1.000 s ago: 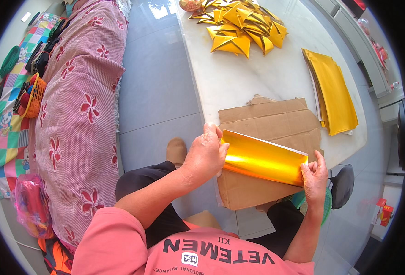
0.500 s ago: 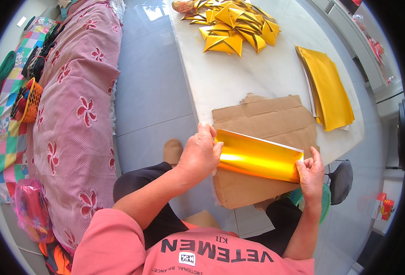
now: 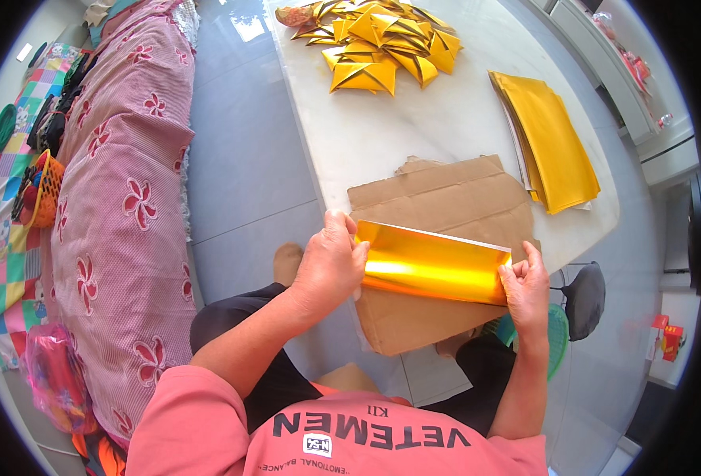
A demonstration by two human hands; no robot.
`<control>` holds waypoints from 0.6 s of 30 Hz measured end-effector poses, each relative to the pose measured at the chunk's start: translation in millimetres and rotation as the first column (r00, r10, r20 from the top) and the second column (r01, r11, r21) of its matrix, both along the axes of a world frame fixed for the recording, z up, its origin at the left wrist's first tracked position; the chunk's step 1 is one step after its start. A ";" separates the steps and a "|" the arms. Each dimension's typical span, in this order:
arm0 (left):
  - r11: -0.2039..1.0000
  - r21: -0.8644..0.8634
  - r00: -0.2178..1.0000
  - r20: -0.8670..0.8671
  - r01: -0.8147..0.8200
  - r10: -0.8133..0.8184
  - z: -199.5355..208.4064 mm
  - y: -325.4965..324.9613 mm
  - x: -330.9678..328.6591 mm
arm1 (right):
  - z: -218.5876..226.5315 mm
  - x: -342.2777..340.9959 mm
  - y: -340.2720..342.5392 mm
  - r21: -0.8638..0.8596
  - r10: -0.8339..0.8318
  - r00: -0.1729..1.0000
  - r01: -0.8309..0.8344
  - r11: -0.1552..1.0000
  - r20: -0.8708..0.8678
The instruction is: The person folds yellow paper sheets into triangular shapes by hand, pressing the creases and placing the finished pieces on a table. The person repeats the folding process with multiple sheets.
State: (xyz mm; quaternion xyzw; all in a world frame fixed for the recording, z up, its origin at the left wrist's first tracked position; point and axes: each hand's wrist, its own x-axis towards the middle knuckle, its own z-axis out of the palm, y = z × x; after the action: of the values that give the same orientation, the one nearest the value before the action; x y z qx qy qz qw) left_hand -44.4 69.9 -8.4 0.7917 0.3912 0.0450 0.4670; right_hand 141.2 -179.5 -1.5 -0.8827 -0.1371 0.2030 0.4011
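Note:
A shiny gold foil paper sheet (image 3: 434, 266) is stretched between my two hands, with a white edge along its far side. My left hand (image 3: 332, 260) pinches its left end, thumb on top. At the right end my right hand (image 3: 526, 289) grips it between thumb and fingers, the index finger raised. Beneath the sheet a flat piece of brown cardboard (image 3: 453, 194) lies at the near edge of the white table (image 3: 414, 127). To the right rests a stack of gold paper (image 3: 553, 143). Farther off is a pile of folded gold foil pieces (image 3: 382, 47).
A reddish-brown lump (image 3: 293, 16) sits beside the pile. On the left stretches a long pink flowered cloth (image 3: 124, 198), with an orange basket (image 3: 47, 189) past it. A green plastic item (image 3: 557, 337) and a dark round seat (image 3: 584, 301) stand right of my knee.
The table and surroundings have shifted slightly left in view. My hands still hold the gold sheet at both ends, in nearly the same pose.

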 end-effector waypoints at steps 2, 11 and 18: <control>1.000 0.015 1.000 0.004 0.007 -0.007 -0.3 -0.3 -0.2 | -1.0 0.3 0.4 -0.005 0.003 1.000 -0.003 1.000 0.004; 0.986 0.154 0.998 -0.028 0.056 -0.053 0.0 -4.6 0.0 | -10.6 1.4 -1.4 -0.064 0.010 0.994 -0.003 0.998 0.107; 0.724 0.682 0.980 0.051 0.107 -0.194 -5.2 -14.4 -2.6 | -6.8 -0.6 3.3 -0.137 0.056 0.982 -0.032 0.990 0.180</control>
State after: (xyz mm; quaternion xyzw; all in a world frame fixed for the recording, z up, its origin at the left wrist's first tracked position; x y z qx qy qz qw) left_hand -47.0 55.5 -13.5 0.9320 0.2540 0.1928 0.1724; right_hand 140.7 -176.2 -8.3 -0.9193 -0.1789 0.1386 0.3221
